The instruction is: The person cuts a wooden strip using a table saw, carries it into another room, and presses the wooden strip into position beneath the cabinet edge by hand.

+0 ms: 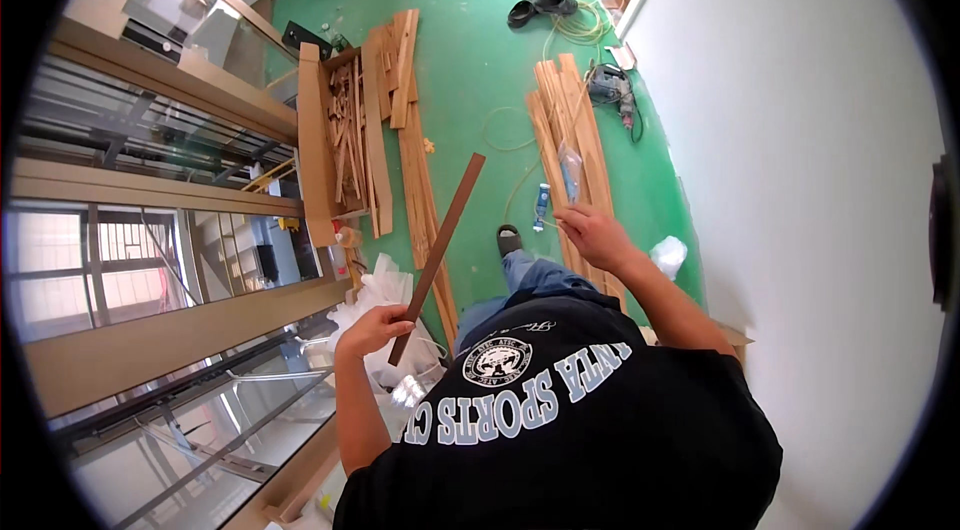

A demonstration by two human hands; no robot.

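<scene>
My left hand (373, 332) is closed round the lower part of a long, narrow brown wood strip (447, 240), which slants up and away to the right over the green floor. My right hand (597, 236) is out in front with its fingers curled and pinched together. Just beyond those fingertips is a clear, bluish plastic piece (570, 173), seen against the light wood planks (590, 140). Whether the fingers grip it is hard to make out. A small blue and white tube (541, 207) lies to the left of the right hand.
Left of me, a long cardboard box (316, 145) holds thin wood strips, with more planks (411, 160) alongside. A power tool (612, 90), a coiled hose (585, 25) and black shoes (540, 10) lie ahead. White plastic sheeting (375, 295) is near my left hand; a white wall (800, 130) bounds the right.
</scene>
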